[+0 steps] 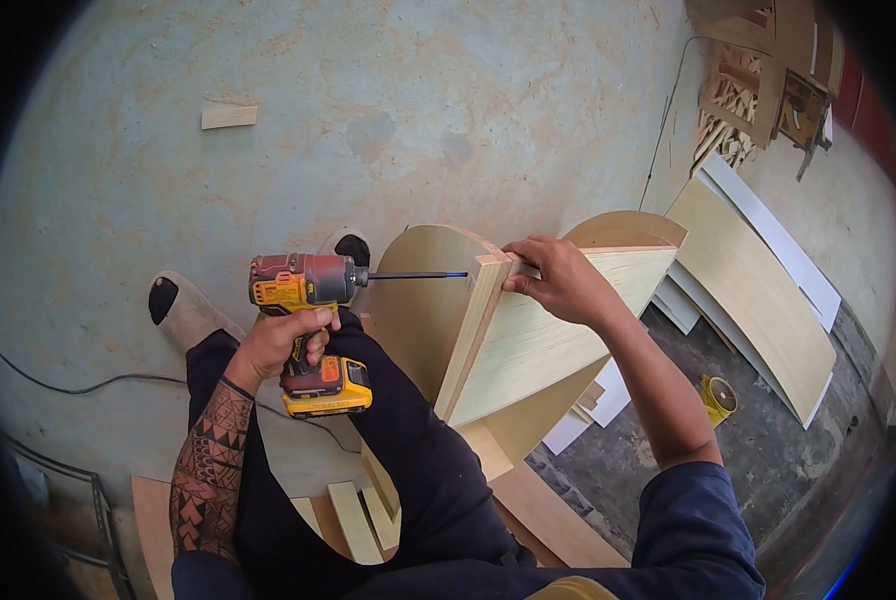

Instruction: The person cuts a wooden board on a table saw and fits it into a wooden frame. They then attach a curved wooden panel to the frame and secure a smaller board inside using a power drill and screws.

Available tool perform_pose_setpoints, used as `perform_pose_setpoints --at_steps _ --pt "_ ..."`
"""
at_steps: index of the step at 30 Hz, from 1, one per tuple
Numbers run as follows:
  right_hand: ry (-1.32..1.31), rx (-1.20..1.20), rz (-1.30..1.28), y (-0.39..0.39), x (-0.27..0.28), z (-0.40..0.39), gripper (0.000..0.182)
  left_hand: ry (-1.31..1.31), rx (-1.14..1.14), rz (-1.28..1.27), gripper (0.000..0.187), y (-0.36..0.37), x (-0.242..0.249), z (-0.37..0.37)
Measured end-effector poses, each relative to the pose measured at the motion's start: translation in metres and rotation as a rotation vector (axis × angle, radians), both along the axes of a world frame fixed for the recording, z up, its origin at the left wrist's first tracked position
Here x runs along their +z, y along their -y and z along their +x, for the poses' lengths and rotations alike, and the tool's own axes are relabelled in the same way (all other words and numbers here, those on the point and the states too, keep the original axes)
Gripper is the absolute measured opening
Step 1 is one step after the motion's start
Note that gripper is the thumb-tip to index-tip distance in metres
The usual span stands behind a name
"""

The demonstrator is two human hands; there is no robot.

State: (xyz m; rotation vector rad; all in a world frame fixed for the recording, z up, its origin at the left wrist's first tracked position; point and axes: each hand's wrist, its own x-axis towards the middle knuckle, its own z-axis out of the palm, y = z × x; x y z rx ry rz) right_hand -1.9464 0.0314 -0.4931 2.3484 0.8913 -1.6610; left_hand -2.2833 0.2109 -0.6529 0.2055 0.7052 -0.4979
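Note:
My left hand (286,342) is wrapped round the grip of a yellow and black cordless driver (303,285). Its long dark bit (413,275) points right, with the tip at or very near the upper end of a plywood piece (475,325); whether they touch I cannot tell. My right hand (558,277) pinches the top corner of this wooden assembly, thumb and fingers closed on its edge. A pale flat panel (558,330) runs back from that edge, with curved plywood sides (423,290) around it.
Curved sheets (758,290) lean at the right, near a yellow tape roll (718,400). Wood strips (353,520) lie below my legs. A small offcut (229,117) rests on the floor, a black cable (98,385) crosses at left, and scraps (733,115) are piled upper right.

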Motion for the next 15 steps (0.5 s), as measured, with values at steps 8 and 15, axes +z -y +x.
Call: perform_pose_setpoints --at_steps 8,15 --pt "-0.004 -0.035 0.01 -0.0035 0.0004 -0.0011 0.034 0.015 -0.014 0.029 0.022 0.0031 0.0033 0.003" --pt "-0.005 -0.007 -0.012 -0.0053 0.0007 -0.0008 0.036 0.02 -0.017 0.042 0.021 0.0043 0.0038 0.0056"
